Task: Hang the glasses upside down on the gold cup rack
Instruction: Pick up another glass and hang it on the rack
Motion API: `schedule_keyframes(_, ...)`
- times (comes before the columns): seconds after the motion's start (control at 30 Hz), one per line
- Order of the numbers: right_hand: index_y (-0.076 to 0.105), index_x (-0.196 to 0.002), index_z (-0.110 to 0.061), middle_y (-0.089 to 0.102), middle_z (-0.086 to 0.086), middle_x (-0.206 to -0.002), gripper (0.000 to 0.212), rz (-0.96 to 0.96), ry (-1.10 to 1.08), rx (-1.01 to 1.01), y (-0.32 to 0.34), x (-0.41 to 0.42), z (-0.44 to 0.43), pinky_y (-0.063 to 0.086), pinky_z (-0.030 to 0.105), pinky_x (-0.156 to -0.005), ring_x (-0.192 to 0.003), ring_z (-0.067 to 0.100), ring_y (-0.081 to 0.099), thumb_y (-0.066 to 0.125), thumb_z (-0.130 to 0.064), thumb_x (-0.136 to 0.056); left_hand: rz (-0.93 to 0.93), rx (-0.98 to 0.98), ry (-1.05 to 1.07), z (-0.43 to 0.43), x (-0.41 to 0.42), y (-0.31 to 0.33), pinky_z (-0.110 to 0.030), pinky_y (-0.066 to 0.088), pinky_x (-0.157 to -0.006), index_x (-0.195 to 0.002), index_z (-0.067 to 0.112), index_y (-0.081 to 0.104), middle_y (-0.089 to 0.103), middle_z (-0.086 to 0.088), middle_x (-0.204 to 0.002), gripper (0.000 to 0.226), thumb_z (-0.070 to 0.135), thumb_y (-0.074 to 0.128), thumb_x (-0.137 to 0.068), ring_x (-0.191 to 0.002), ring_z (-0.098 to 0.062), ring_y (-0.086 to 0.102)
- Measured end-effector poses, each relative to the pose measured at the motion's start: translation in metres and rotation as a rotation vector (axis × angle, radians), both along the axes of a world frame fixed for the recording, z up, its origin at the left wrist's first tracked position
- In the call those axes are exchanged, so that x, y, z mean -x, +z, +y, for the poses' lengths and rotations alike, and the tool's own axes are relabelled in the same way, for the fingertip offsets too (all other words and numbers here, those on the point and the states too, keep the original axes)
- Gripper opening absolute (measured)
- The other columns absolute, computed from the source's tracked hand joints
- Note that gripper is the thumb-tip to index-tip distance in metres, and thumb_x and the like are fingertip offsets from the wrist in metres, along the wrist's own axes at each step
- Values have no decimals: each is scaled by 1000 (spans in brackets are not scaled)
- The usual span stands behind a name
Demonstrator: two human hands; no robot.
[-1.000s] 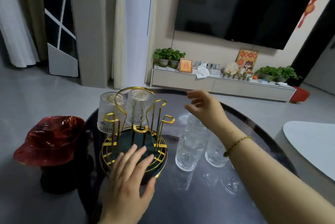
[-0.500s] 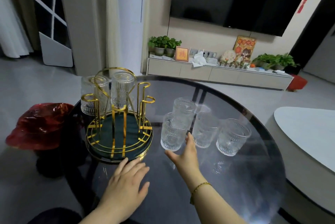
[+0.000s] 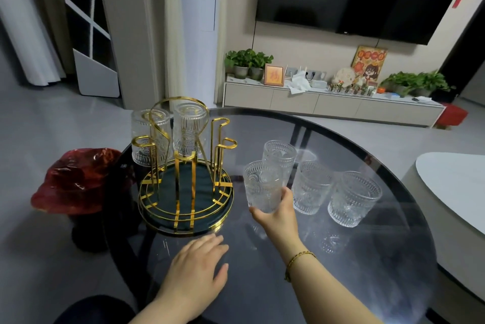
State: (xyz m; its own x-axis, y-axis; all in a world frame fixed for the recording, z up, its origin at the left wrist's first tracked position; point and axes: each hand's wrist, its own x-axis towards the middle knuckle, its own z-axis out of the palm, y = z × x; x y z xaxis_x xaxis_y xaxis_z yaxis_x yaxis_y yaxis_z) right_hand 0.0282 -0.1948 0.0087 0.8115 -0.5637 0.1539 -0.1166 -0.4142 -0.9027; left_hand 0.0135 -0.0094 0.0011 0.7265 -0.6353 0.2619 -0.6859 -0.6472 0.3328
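cup rack (image 3: 183, 182): polished gold metal wire, mirror-shiny, over a matt dark green base | glasses (image 3: 262, 187): clear pressed glass, ribbed and embossed outside, glinting | desk (image 3: 341, 258): smoked dark glass top, smooth, glossy, reflecting the glasses | red ornament (image 3: 76, 179) at left: crinkled, glossy, foil-like | bracelet (image 3: 299, 262): gold beads, shiny

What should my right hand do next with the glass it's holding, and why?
Probably lift the glass and turn it upside down toward a free gold peg. The right hand grips it upright near its base, two glasses already hang inverted on the gold cup rack, and the near pegs look empty.
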Motion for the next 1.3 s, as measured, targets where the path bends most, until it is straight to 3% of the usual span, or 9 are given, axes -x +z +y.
schedule_keyframes(0.07,32,-107,-27,50,-7,-106,65,-59,11,-6,5,6,2,42,15,-81,-97,7,52,75,-24,-60,-22,23,-13,3,2,5,-19,20,-105,-128,27,42,41,13,-137,42,36,50,-87,-129,-1,27)
schedule_keyframes(0.2,33,-102,-28,45,-21,-95,61,-184,9,-34,35,13,-2,36,-4,-65,-88,-9,48,75,-18,-59,-118,177,-41,13,2,22,-24,52,-71,-91,20,69,71,6,-93,49,21,88,-46,-92,-9,65)
schedule_keyframes(0.37,43,-99,-27,58,-8,-94,45,-289,38,-16,95,10,-10,44,24,-79,-86,7,58,70,-14,-65,-235,483,116,28,-23,66,-13,14,-104,-107,4,59,60,-13,-112,43,28,43,-75,-112,-18,39)
schedule_keyframes(0.53,39,-107,-27,54,-8,-91,52,-200,100,95,155,-3,-23,47,13,-59,-77,8,57,71,-25,-65,-322,486,308,47,-58,93,-43,23,-101,-121,-2,45,47,-26,-128,55,28,48,-75,-124,-26,31)
schedule_keyframes(0.63,34,-114,-20,50,2,-93,63,-117,139,150,186,-21,-25,51,16,-52,-73,15,57,71,-24,-64,-245,414,361,56,-76,90,-45,15,-103,-128,-3,37,36,-25,-138,63,15,67,-76,-127,-25,22)
schedule_keyframes(0.8,30,-110,-21,44,5,-100,61,14,248,273,230,-49,-22,51,27,-74,-76,13,54,70,-19,-64,-266,362,350,62,-84,87,-46,24,-96,-123,-5,42,45,-26,-132,60,18,59,-70,-119,-32,39)
schedule_keyframes(0.9,36,-118,-18,45,-1,-95,66,126,286,458,250,-68,-14,48,17,-66,-79,12,51,72,-17,-62,-307,333,333,63,-86,86,-48,28,-89,-120,-6,45,49,-28,-127,63,12,70,-66,-108,-44,52)
schedule_keyframes(1.03,41,-117,-22,48,7,-116,61,263,367,693,265,-96,1,44,34,-86,-94,21,47,72,-20,-64,-312,333,310,67,-88,84,-47,32,-86,-120,-5,45,50,-27,-126,76,-1,81,-52,-102,-45,56)
schedule_keyframes(1.3,39,-124,-24,44,9,-132,64,444,520,902,251,-129,28,32,29,-87,-109,21,43,69,-24,-68,-272,349,281,67,-90,84,-52,50,-74,-119,-4,46,51,-25,-126,79,0,82,-49,-92,-41,62)
